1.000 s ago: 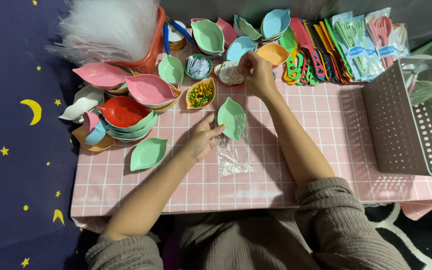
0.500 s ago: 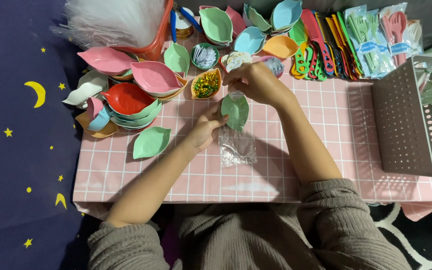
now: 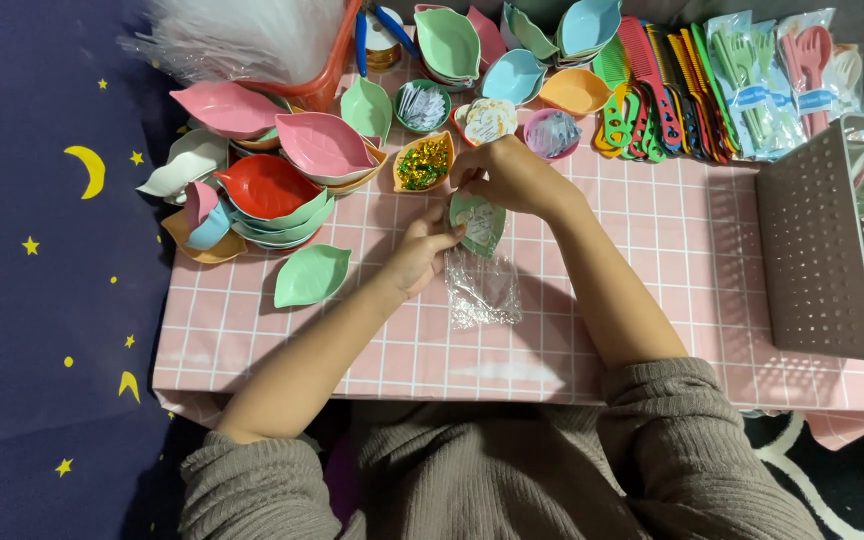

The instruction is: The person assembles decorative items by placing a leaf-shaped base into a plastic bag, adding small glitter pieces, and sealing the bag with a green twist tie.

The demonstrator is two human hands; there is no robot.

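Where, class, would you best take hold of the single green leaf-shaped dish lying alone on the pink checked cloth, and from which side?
Probably by the long raised rim of the green leaf-shaped dish, pinched across its narrow width from above. It lies open side up and apart from the stacked dishes, so nothing blocks its top; its shallow bowl leaves only the rim to pinch.

I get one view only, from the head camera, looking almost straight down from above the seated person's lap onto the pink checked surface [image 3: 652, 230]. It sits close, with the surface's far edge at the top of frame.
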